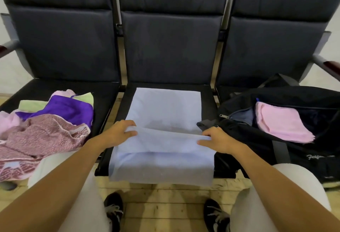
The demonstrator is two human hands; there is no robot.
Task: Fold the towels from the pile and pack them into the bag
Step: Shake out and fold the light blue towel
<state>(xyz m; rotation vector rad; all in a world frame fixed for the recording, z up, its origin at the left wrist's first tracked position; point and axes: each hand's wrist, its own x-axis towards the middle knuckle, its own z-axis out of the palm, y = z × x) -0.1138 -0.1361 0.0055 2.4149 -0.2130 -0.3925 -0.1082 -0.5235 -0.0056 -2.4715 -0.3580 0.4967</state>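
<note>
A light blue towel [165, 110] lies spread on the middle seat, its near part hanging over the front edge. My left hand [119, 132] pinches the lifted fold of the towel at its left side. At the right side my right hand [217, 140] pinches the same fold. The fold is raised slightly off the seat between both hands. On the left seat sits the pile of towels [47, 121], pink patterned, purple, light green and pale pink. An open black bag [287, 127] rests on the right seat with a folded pink towel [279, 121] inside.
Three dark padded seats [169, 48] stand in a row with metal armrests [323, 62] at the outer ends. My knees and black shoes [114, 211] are below the seat edge on a wooden floor [165, 200].
</note>
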